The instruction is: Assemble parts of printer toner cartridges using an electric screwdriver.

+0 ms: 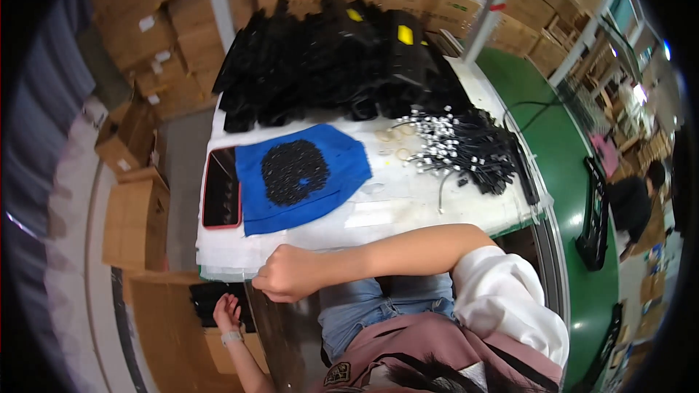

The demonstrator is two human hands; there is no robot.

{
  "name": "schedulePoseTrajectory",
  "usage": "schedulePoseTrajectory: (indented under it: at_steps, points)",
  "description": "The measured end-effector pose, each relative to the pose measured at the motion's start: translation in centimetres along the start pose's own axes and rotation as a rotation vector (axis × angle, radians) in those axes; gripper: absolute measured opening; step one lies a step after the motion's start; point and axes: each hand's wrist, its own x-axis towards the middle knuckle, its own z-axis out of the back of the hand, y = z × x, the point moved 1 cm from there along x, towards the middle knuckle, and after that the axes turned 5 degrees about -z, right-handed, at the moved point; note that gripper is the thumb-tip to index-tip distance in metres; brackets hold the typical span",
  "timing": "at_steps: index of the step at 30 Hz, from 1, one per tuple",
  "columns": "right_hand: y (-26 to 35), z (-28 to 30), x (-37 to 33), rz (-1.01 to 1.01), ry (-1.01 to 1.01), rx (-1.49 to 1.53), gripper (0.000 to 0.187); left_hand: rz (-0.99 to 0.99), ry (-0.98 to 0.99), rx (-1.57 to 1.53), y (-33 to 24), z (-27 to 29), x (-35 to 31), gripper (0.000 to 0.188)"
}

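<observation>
My left hand (228, 314) is low at the left, beside the table, over an open cardboard box (156, 320). Its fingers are loosely curled and apart, with nothing seen in them, close to black parts (207, 302) lying in the box. My right hand (286, 274) is closed in a fist at the table's near edge, the forearm crossing in front of my body. Whatever it may hold is hidden. Beyond it, a blue cloth (342, 156) on the white tabletop (328, 247) carries a heap of small black pieces (284, 175).
A red-edged phone (221, 189) lies left of the cloth. Long black plastic parts (313, 65) are piled at the back. Black cables with white ends (466, 149) are heaped at the right. A green surface (582, 306) runs along the right; a person (633, 204) is beyond it.
</observation>
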Motion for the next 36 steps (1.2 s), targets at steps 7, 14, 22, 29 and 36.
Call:
schedulePoseTrajectory:
  at_steps: [7, 14, 22, 29, 36]
  points:
    - [1.6, 9.1, -4.7, 0.211, -0.204, -0.081, 0.02, -0.687, -0.152, -0.073, -14.9, -8.0, -16.3, 0.026]
    - [-12.8, 29.9, -13.1, -0.525, -1.037, -0.402, 0.009, -1.0, -0.13, 0.159, -15.2, -22.6, -24.0, 0.011]
    - [-29.8, 33.1, -22.9, -1.646, -0.23, -0.419, 0.048, -1.15, 0.296, 0.389, -12.8, -34.8, -23.3, 0.004]
    - [-31.3, 33.6, -21.8, -1.67, -0.203, -0.547, 0.041, -1.004, 0.322, 0.454, -10.5, -35.5, -22.3, 0.006]
    - [-30.1, 34.5, -21.9, -1.583, -0.313, -0.625, 0.041, -0.939, 0.349, 0.465, -11.0, -35.9, -22.5, 0.007]
